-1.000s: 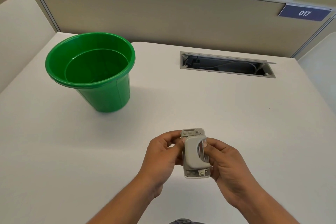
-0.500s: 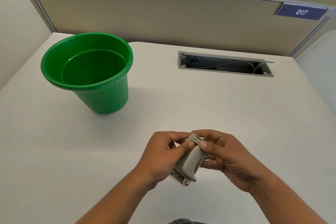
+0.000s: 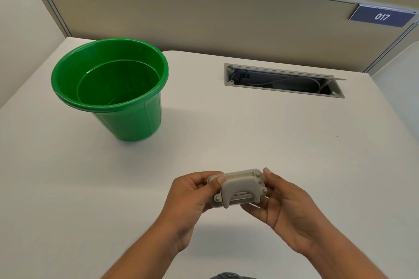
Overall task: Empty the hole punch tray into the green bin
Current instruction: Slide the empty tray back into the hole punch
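Observation:
A small grey hole punch [image 3: 239,187] is held sideways just above the white desk [image 3: 294,142], near its front edge. My left hand [image 3: 189,197] grips its left end, thumb on top. On the other end sits my right hand [image 3: 283,204], fingers curled underneath. The punch's handle faces me; its underside tray is hidden. The green bin [image 3: 113,88] stands upright at the back left of the desk, well apart from both hands, and looks empty inside.
A cable slot [image 3: 283,80] with wires is cut into the desk at the back right. A beige partition [image 3: 204,11] with a blue "017" label [image 3: 382,16] closes off the far side. Other white desk surfaces adjoin on both sides.
Both hands have turned the hole punch from lengthwise, through a tilted pose, to lying crosswise between them. The bin has stayed put.

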`<state>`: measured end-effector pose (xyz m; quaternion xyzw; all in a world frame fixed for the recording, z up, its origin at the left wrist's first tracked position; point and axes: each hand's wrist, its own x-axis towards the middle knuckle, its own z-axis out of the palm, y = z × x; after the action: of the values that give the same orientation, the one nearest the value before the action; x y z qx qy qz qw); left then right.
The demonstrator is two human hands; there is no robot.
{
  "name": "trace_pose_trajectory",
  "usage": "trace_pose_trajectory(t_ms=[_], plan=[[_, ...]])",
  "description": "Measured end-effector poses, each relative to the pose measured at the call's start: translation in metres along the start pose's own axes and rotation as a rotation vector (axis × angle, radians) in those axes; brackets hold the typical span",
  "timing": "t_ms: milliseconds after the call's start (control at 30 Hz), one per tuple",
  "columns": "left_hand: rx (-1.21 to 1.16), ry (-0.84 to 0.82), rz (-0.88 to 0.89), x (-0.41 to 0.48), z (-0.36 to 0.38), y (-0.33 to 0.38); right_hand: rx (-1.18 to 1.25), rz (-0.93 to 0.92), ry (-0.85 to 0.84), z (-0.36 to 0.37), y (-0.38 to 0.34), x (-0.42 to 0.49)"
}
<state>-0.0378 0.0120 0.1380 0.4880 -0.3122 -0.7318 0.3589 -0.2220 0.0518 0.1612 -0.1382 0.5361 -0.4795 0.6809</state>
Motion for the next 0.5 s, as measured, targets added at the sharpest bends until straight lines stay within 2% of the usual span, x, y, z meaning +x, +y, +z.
trace_pose_trajectory(t_ms=[67, 233, 500], plan=[[-0.001, 0.006, 0.001, 0.0, -0.002, 0.002, -0.089, -0.008, 0.015, -0.003, -0.006, 0.003], [-0.009, 0.017, 0.002, 0.003, -0.002, 0.006, -0.273, -0.08, -0.075, -0.006, -0.019, 0.004], [0.06, -0.02, 0.031, 0.005, 0.002, 0.009, -0.313, -0.098, -0.076, -0.009, -0.019, 0.006]])
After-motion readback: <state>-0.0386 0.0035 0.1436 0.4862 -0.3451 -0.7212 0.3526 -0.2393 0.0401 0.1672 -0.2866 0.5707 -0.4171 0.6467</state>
